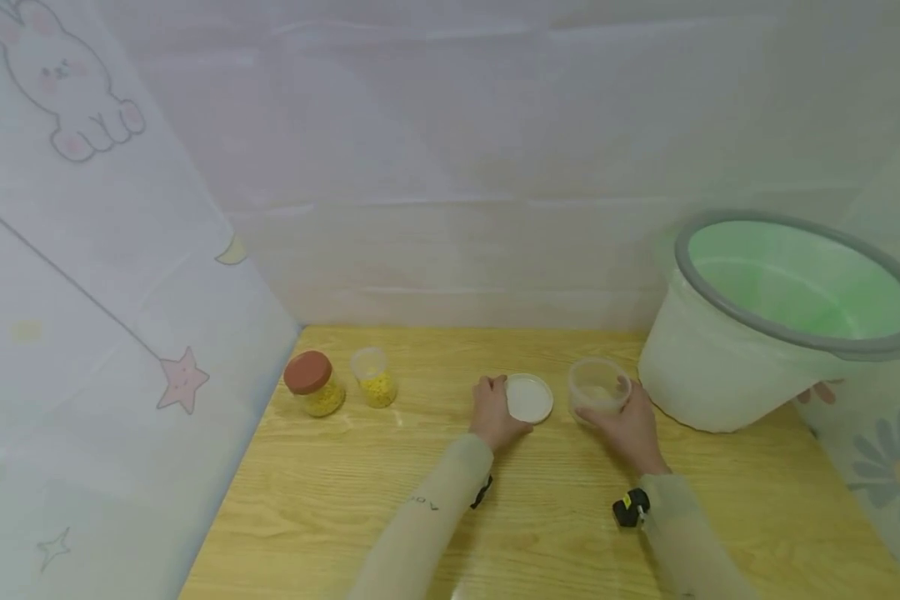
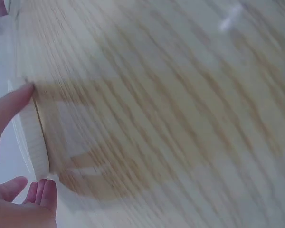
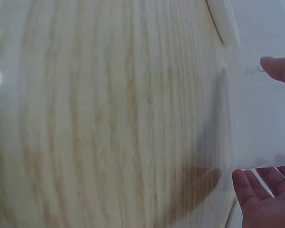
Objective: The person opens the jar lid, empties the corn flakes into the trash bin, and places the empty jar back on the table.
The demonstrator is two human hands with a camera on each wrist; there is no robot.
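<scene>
My left hand (image 1: 495, 418) grips a round white lid (image 1: 529, 399) by its edge, thumb on the near side and fingers on the far side. In the left wrist view the lid's ribbed rim (image 2: 32, 137) stands between thumb and fingertips, low at the tabletop. To its right, my right hand (image 1: 632, 432) holds a clear plastic tub (image 1: 598, 372) with an open top, upright on the table. Thumb and fingers span the tub's transparent wall (image 3: 259, 118) in the right wrist view.
At the back left stand a jar with a red-brown lid (image 1: 307, 372) and yellow contents, and a clear cup (image 1: 370, 363) partly filled with yellow bits. A large white bucket (image 1: 708, 367) with grey rim and green inside stands right of the tub. Walls border the wooden table (image 1: 555, 517).
</scene>
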